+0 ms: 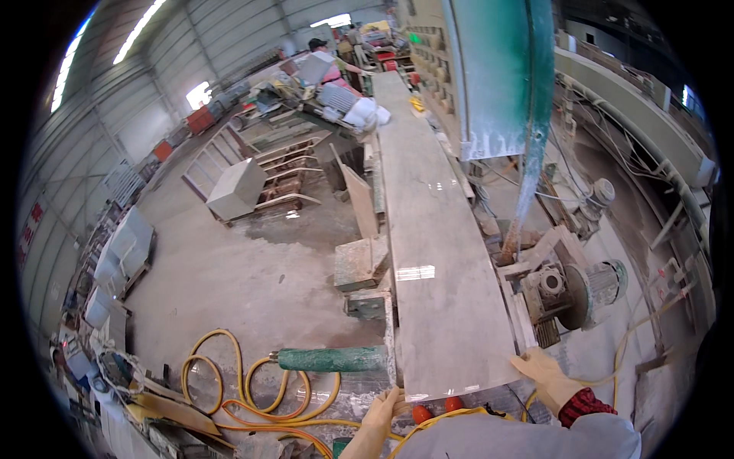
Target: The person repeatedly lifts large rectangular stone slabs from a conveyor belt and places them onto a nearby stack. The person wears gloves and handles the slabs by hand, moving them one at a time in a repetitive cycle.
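Observation:
A long, polished, pale stone slab (451, 306) lies lengthwise in front of me, its glossy top reflecting the lights. At its near left corner, my left hand (382, 409), in a cream glove, has its fingers curled against the edge. My right hand (544, 375), gloved alike with a red-and-black cuff, grips the near right corner. The undersides of both hands' holds are hidden. Just below the slab's near edge, two red rounded things (422, 414) show beside a yellow-edged grey apron (505, 437) on my body.
A green roller (332, 359) juts out left of the slab; yellow hose (237, 375) coils on the floor. To the right stand a motor (592, 291) and a tall green-and-white machine panel (489, 76). Another person (334, 73) is at the slab's far end, near stacked pieces.

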